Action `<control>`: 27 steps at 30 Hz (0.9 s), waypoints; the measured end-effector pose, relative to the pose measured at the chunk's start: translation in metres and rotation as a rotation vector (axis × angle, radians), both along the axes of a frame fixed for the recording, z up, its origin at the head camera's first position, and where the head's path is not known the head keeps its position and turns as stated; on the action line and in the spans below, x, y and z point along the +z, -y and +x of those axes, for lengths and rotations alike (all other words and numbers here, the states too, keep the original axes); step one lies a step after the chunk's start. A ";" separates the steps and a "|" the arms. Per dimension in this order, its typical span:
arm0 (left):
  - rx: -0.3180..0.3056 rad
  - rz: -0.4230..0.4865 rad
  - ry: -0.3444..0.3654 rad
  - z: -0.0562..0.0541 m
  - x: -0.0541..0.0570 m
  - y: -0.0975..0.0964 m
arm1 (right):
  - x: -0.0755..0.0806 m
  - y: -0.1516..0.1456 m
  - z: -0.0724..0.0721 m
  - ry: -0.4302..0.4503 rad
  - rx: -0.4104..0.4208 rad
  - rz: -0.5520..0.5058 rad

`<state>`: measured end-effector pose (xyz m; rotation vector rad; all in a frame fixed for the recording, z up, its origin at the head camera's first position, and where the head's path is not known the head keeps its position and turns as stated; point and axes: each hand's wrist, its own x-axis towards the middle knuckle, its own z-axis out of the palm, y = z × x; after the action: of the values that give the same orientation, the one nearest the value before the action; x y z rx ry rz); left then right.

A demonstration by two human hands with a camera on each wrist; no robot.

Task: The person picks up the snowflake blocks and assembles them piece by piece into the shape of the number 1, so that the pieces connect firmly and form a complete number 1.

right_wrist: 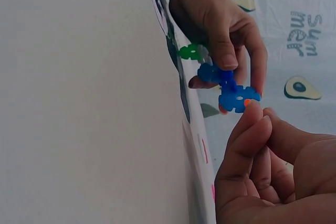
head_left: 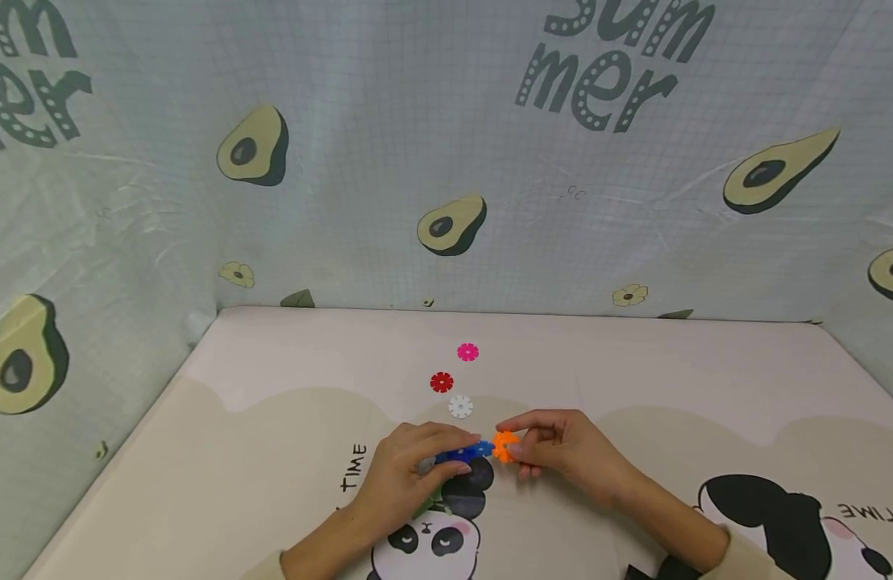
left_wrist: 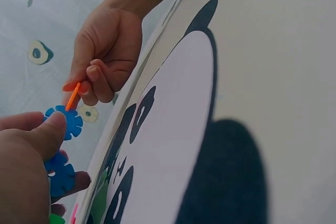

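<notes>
- Two hands at work, raised just above the table (head_left: 258,459), near each other at its near middle
- One left hand (head_left: 410,463), its thumb and fingers closed round one chain of linked discs (head_left: 461,454)
- In that chain, at least three blue discs (right_wrist: 230,99) and one green disc (right_wrist: 190,52), the green at the end away from the right hand; fingers cover part of it, so the full count cannot be told
- One right hand (head_left: 573,451), its thumb and fingertips pinched narrow on one orange disc (head_left: 503,445)
- That orange disc, notched like the others, stands between the hands, its edge meeting the outermost blue disc; whether the notches are locked cannot be told
- Three loose discs lying flat beyond the hands, well apart from one another: one pink disc (head_left: 467,352) farthest away, one red disc (head_left: 446,379) in the middle, one white disc (head_left: 460,406) nearest
- Two panda prints on the table cover, one panda face (head_left: 426,541) below the left hand and one larger figure (head_left: 798,524) at the right
- Five large avocado prints (head_left: 252,145) on the hanging cloth (head_left: 345,201) behind and beside the table
</notes>
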<state>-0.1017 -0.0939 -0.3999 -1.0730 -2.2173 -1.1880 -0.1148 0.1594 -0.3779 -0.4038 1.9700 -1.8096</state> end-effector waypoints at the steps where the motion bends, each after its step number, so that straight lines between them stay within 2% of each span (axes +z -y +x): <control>1: -0.005 -0.002 -0.004 0.000 0.000 0.000 | 0.000 0.000 0.000 -0.004 0.001 -0.001; 10: -0.038 -0.011 -0.031 0.001 0.001 0.000 | 0.001 0.002 0.003 -0.017 0.014 -0.020; 18: -0.033 -0.031 -0.007 0.002 0.002 -0.001 | 0.001 0.000 0.004 -0.035 0.014 0.021; 27: -0.019 -0.044 -0.040 0.002 0.002 -0.001 | 0.001 0.003 0.005 -0.054 0.029 0.023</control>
<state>-0.0996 -0.0931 -0.3983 -1.1274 -2.2170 -1.1200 -0.1094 0.1567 -0.3767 -0.4766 2.0085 -1.7739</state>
